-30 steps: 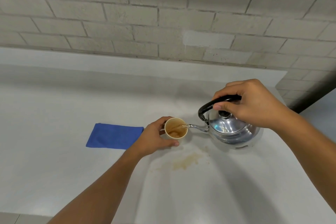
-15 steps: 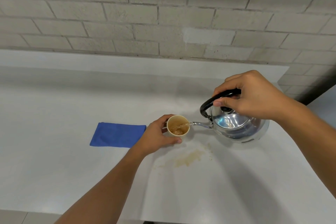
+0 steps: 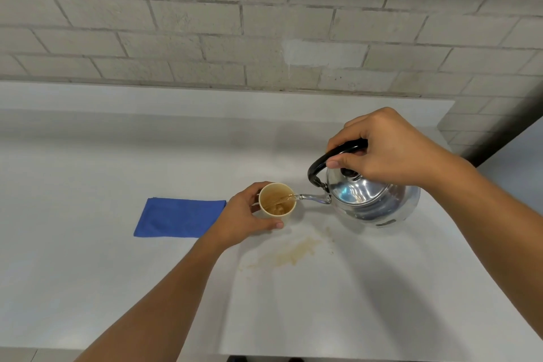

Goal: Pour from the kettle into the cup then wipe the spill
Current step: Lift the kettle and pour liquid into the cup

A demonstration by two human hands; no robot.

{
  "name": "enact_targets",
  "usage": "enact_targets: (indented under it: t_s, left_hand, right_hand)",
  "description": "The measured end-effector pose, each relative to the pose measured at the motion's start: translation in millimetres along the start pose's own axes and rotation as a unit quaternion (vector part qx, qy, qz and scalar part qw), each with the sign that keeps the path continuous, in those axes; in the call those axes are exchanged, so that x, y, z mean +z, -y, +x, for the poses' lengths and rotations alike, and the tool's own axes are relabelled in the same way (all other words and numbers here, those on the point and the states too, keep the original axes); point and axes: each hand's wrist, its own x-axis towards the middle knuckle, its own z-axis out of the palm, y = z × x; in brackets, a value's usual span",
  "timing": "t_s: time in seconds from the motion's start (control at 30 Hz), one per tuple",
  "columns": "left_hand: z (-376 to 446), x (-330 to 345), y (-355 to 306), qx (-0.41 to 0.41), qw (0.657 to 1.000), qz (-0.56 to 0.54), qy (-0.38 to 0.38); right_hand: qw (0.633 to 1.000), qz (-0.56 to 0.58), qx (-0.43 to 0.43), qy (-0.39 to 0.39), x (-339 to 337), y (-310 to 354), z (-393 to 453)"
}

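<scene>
head view: only one camera here
right hand [image 3: 390,150]: wrapped round the black handle of the steel kettle [image 3: 370,197], tipped left, held off the tabletop [image 3: 88,258]
pour: thin brown stream from spout into the cup
left hand [image 3: 244,214]: curled round the paper cup [image 3: 277,200], standing on the tabletop
spill [image 3: 293,253]: brownish patch just in front of cup
blue cloth [image 3: 179,217]: folded flat, left of the cup hand

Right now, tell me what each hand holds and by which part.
The right hand holds the kettle by its black top handle, tilted to pour. The left hand wraps the side of the cup, which stands on the counter.
</scene>
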Motion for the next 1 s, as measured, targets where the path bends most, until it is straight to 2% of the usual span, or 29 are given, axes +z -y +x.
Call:
enact_targets:
  t_s: [1.0]
  left_hand:
    - [-1.4,0.5,-3.3,-0.003,1.0,-0.004,0.003]
  right_hand:
    - [0.998,-0.04,-0.033,0.018,-4.7,1.6,10.7]
